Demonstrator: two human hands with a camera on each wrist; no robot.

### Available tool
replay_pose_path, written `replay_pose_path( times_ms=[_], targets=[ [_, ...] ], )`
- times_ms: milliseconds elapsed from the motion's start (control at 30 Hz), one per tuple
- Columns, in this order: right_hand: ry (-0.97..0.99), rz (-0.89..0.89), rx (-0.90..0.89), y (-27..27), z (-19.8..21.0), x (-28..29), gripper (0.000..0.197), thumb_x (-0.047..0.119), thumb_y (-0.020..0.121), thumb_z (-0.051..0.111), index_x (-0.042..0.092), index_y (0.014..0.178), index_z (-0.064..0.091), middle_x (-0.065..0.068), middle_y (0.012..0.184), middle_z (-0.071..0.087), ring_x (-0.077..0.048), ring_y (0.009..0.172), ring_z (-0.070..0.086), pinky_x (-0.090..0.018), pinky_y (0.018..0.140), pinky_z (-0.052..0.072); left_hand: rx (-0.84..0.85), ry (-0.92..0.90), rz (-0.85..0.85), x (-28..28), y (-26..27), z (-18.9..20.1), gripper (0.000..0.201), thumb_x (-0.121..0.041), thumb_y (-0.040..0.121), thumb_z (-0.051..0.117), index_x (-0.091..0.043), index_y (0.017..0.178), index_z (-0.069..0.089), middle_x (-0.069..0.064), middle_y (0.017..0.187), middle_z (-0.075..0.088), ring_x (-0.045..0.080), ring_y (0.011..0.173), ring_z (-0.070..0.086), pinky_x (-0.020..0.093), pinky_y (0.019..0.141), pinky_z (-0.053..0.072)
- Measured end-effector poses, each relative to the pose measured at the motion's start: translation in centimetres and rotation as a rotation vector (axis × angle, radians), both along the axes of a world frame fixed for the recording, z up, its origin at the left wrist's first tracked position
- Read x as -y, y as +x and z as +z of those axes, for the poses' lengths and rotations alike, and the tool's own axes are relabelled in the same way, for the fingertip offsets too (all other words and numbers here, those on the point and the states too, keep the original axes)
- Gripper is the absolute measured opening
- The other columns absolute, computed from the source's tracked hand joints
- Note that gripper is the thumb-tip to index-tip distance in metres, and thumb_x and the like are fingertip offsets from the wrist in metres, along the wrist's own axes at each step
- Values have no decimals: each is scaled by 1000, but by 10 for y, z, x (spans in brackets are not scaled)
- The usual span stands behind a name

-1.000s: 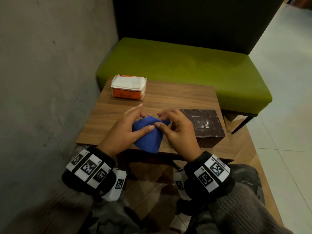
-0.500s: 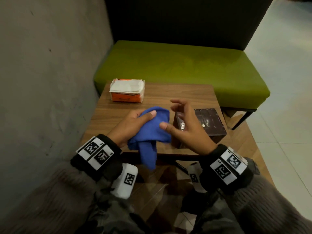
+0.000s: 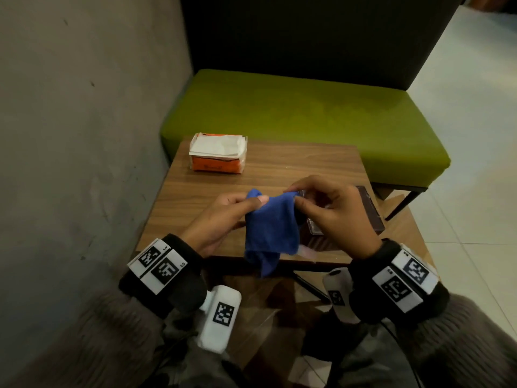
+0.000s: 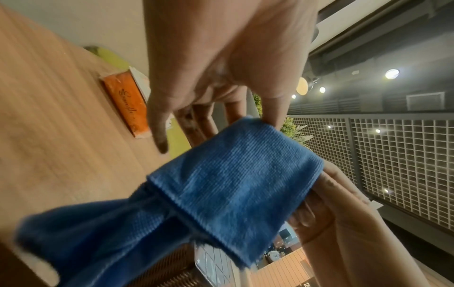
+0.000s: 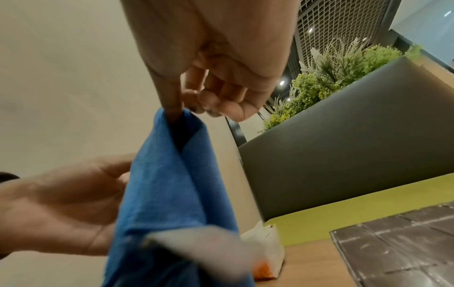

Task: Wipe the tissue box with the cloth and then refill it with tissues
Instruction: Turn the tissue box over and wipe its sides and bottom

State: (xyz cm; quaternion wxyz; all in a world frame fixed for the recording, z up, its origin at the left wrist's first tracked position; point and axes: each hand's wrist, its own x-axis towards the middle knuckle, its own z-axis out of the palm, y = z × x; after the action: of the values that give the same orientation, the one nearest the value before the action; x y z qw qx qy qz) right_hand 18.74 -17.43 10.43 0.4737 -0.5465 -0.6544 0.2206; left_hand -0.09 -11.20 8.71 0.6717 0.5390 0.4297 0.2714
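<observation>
Cloth (image 3: 270,228) now stretched between both hands | left hand (image 3: 221,219), right hand (image 3: 335,214) pinch it | pack script unreadable

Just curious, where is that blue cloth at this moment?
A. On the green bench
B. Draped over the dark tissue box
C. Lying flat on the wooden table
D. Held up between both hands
D. The left hand and right hand each pinch a top corner of the blue cloth, which hangs down in the air in front of the dark tissue box.
</observation>
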Motion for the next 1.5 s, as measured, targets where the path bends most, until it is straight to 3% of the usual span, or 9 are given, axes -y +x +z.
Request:
replay_pose_path(
  times_ms=[333,533,667,800,933,1067,1267,1367,1500],
  targets=[
    [-415,52,-617,-19,0,-9,25,0,97,44,9,105,66,-10,107,69,-16,98,65,-26,85,53,49,332,201,-9,-5,2,10,-18,87,62,-13,93,67,5,91,69,10,85,63,27,77,50],
    [-716,43,-1122,-25,2,-26,17,29,99,45,16,96,56,-5,82,71,-15,71,71,-27,69,58,67,434,64,-17,-16,10,13,-5,85,61,-15,92,60,-11,84,68,-3,82,62,14,75,49],
    [-844,75,-1103,-24,-6,-33,25,41,98,46,20,109,53,-6,86,73,-14,67,71,-23,59,59,152,322,-48,-15,-23,3,24,-2,80,65,-14,100,59,-12,91,72,2,93,64,15,81,50],
    [-701,46,-1003,-19,-14,-37,32,7,96,53,12,127,54,-1,79,70,-7,58,66,-18,55,55,187,109,-123,-2,-27,-2,27,4,79,58,-10,101,61,-8,92,73,4,93,66,19,81,53],
    [-591,107,-933,-22,-16,-35,33,-9,89,53,15,111,61,1,74,69,-8,64,66,-19,58,55,353,-278,15,-5,-29,-11,51,-33,83,63,0,121,56,17,121,60,25,115,56,36,99,44],
    [-565,157,-912,-21,-4,-41,39,-12,90,44,18,107,62,3,70,59,-6,58,57,-17,52,49,294,-521,-17,-14,-25,-11,79,-68,69,49,-8,119,53,12,108,67,21,92,68,32,72,57],
    [-508,227,-753,-26,-2,-51,44,29,60,80,21,102,67,-2,79,68,-10,72,65,-21,64,49,171,-144,25,-33,-21,0,49,-10,86,59,-24,131,45,5,106,64,14,90,63,29,73,54],
    [-446,192,-568,-25,-3,-55,35,16,70,78,13,104,67,-14,84,69,-16,80,66,-22,72,53,118,61,-12,-39,-30,6,51,11,85,52,-15,129,51,13,109,63,21,92,63,31,70,55],
    [-364,100,-299,-31,-1,-65,28,-2,75,77,9,99,71,6,70,69,2,62,60,-14,66,50,37,254,40,-52,-40,8,49,19,78,46,-8,117,58,31,117,58,45,96,60,51,80,51]
  ],
)
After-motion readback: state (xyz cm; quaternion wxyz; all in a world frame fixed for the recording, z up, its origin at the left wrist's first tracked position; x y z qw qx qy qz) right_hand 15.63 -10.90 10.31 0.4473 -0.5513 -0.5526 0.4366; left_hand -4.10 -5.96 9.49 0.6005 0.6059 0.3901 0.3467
